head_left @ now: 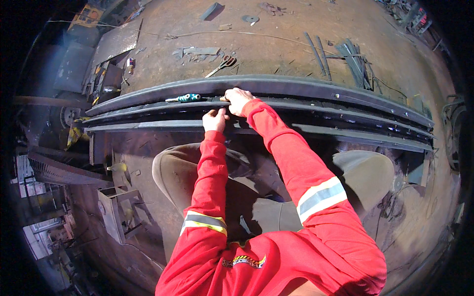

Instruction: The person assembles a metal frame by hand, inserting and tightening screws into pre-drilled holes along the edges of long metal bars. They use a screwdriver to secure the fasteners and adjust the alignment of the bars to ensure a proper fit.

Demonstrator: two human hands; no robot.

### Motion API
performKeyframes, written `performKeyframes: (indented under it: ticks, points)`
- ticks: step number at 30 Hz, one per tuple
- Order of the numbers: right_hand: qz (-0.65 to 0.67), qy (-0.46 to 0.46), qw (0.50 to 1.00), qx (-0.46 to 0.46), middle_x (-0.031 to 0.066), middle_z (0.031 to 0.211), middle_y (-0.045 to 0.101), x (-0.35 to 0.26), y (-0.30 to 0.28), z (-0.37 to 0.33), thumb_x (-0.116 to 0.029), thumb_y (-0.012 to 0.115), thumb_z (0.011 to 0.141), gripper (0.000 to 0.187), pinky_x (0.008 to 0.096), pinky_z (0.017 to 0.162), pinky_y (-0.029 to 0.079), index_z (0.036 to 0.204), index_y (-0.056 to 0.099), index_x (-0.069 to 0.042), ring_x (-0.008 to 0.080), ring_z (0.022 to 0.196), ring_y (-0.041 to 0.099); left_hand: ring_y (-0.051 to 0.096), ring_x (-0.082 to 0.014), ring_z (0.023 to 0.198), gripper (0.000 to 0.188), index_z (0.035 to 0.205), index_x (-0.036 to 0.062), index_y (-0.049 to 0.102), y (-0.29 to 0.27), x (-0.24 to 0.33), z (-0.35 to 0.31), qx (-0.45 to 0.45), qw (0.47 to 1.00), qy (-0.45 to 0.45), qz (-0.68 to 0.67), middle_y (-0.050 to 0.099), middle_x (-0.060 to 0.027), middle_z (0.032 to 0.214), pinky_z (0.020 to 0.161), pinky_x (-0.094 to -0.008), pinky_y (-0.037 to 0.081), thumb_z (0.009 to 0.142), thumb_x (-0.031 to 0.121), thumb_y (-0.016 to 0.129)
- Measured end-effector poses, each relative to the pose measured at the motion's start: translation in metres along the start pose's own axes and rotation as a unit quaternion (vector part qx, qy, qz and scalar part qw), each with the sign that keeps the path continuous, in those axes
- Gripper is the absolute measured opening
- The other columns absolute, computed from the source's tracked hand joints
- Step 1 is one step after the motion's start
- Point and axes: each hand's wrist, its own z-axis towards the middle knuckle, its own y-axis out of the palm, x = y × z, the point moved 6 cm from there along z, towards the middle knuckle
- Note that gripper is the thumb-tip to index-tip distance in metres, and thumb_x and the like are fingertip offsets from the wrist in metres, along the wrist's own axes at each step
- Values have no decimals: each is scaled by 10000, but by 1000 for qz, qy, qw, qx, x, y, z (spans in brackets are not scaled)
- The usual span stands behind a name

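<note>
Long dark steel profiles [316, 129] run side by side from left to right in front of me. My left hand [215, 120] is at the near side of the middle rail [291, 105], its fingers curled and pressed together. Just beyond it, on the right, my right hand [238, 100] reaches over that same rail with its fingers closed in a pinch. Whatever sits between the fingertips of either hand is too small to make out. A screwdriver [188, 98] with a teal and white handle lies along the profiles, left of my hands.
Beyond the profiles, a tool with a dark handle and pale blade [224, 64] lies on the brown floor. Dark metal bars [353, 61] are piled at far right. A cable [222, 33] crosses the floor. An open metal box frame [117, 209] stands at near left.
</note>
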Motion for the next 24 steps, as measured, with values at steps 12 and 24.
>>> performKeyframes:
  ticks: [12, 24]
  points:
    - [13, 7, 1000, 0, 160, 1128, 611, 2, 6, 5, -126, 601, 778, 270, 443, 907, 462, 1045, 633, -94, 341, 1089, 564, 572, -101, 548, 129, 767, -27, 651, -5, -1, 2, 37, 994, 101, 6, 663, -77, 692, 504, -250, 436, 786, 89, 704]
    - [-7, -12, 1000, 11, 153, 1130, 607, 5, 6, 5, -140, 643, 778, 324, 445, 912, 460, 1101, 645, -157, 340, 1079, 568, 451, -66, 432, 208, 780, 45, 600, -4, 6, -5, -111, 987, -110, -46, 640, -56, 669, 367, -229, 335, 870, 229, 633]
